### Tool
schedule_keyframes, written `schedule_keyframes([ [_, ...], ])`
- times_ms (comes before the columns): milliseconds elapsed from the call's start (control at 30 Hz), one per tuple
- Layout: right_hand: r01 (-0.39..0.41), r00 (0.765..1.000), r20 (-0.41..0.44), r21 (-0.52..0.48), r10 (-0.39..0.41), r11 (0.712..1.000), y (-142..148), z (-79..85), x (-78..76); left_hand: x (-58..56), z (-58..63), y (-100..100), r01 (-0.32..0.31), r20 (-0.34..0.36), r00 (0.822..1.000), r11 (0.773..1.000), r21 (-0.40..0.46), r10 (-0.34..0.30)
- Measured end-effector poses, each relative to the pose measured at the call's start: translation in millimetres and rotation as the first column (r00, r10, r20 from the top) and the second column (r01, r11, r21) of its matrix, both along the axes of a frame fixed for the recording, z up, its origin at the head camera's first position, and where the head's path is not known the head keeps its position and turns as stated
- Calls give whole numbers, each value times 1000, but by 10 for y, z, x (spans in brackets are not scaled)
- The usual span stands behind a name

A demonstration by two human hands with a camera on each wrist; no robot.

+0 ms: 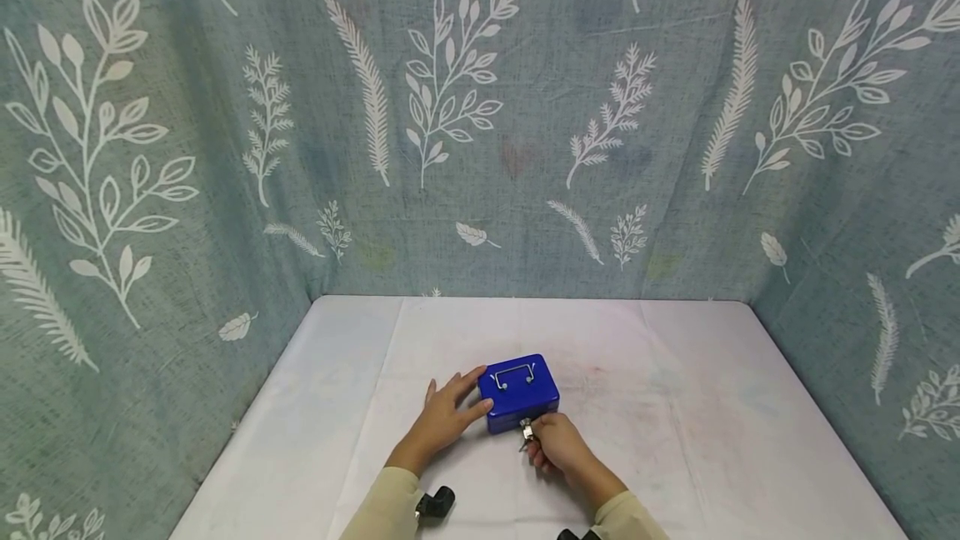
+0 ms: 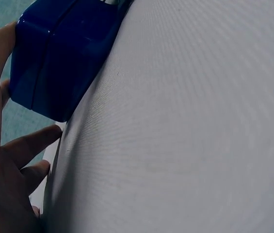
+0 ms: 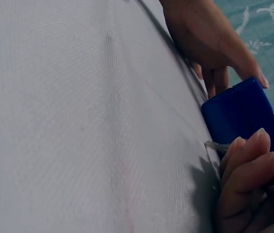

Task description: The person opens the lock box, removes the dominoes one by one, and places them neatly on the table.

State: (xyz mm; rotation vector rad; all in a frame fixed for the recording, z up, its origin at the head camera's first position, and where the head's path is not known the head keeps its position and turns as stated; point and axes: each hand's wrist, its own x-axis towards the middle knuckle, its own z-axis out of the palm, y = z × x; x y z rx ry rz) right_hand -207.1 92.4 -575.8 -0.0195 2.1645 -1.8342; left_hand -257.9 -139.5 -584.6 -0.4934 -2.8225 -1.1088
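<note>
A small blue cash box (image 1: 522, 391) with a wire handle (image 1: 513, 377) on its lid sits closed on the table. My left hand (image 1: 444, 415) touches its left side, fingers spread, the thumb on the lid's near edge and the index fingertip by the far left corner. At the front face, where the lock is, my right hand (image 1: 558, 444) pinches a key between thumb and curled fingers. A second metal key (image 3: 217, 145) dangles beside those fingers. The pinched key's head is hidden by my fingers. In the left wrist view, the box (image 2: 59, 58) shows its side and lid seam.
A white cloth (image 1: 420, 340) covers the table. Blue-green curtains (image 1: 525, 232) with white leaf prints hang at the back and on both sides. Black wrist-camera parts (image 1: 437, 502) show beside the cream sleeves (image 1: 386, 507).
</note>
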Motion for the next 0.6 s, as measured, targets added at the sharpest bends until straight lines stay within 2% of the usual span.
schedule_keyframes([
  [233, -14, 999, 29, 8, 13, 1000, 44, 41, 18, 2, 6, -8, 3, 11, 1000, 1000, -22, -2],
  [600, -28, 1000, 4, 25, 28, 999, 171, 114, 37, -19, 54, -20, 24, 17, 1000, 999, -32, -23],
])
